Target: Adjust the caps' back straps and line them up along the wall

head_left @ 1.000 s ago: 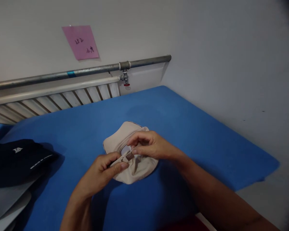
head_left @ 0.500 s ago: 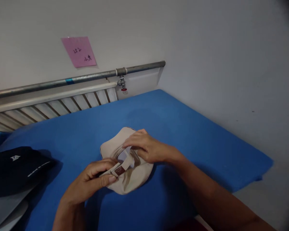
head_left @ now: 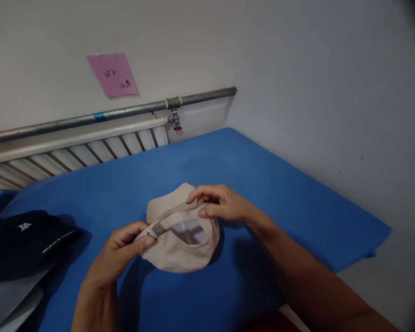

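A beige baseball cap [head_left: 183,256] is held over the blue table, its brim pointing away from me and its rear strap and opening facing me. My left hand [head_left: 122,249] pinches the cap's left edge between thumb and fingers, beside the small buckle [head_left: 157,229] on the strap. On the other side, my right hand [head_left: 224,203] grips the strap's right end, thumb on the near side and fingers over the band. The fingertips inside the cap are partly hidden.
A dark navy cap [head_left: 17,249] with white lettering lies on other caps at the left. The blue-covered table [head_left: 263,184] meets the wall at the right. Behind it are a white radiator [head_left: 100,150], a metal pipe [head_left: 134,110] and a pink note [head_left: 112,76].
The strap has been turned and pulled straighter, so the rear opening now shows as an arch. The buckle's grey side replaces its brown one. My right hand has shifted slightly right.
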Demonstrator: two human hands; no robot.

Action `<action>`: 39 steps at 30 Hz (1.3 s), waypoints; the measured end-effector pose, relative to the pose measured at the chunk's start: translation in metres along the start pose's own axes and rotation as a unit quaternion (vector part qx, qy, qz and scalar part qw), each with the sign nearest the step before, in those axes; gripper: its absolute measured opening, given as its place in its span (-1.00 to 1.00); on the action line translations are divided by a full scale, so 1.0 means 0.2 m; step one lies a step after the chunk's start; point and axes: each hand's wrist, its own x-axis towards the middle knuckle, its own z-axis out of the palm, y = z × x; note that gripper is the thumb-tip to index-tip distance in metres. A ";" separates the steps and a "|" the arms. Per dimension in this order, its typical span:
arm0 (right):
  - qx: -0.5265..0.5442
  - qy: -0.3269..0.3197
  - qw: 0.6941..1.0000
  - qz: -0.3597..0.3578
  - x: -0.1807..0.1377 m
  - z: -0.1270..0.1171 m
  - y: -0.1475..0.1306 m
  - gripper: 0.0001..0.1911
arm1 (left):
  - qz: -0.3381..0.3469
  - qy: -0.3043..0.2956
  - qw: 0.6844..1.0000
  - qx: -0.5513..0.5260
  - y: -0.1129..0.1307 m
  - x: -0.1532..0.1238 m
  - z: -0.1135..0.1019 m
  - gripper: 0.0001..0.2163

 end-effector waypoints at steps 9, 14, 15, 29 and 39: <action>0.150 0.116 0.982 -0.022 0.03 0.01 0.07 -0.82 | -0.011 -0.037 0.999 -0.001 0.00 0.00 -0.03 -0.72; 0.100 0.080 0.992 -0.013 0.02 0.08 0.02 -0.91 | -0.061 -0.150 0.986 0.025 0.09 -0.01 0.02 -0.77; 0.095 0.075 0.993 -0.014 0.02 0.09 0.01 -0.92 | -0.064 -0.144 0.987 0.022 0.10 -0.01 0.03 -0.80; 0.014 0.158 0.987 -0.035 0.05 -0.02 0.11 -0.90 | 0.033 -0.065 0.993 -0.089 0.00 -0.06 -0.05 -0.77; -0.092 0.142 0.984 -0.048 0.10 0.01 0.26 -0.61 | 0.127 -0.018 0.970 -0.205 0.01 -0.12 -0.03 -0.69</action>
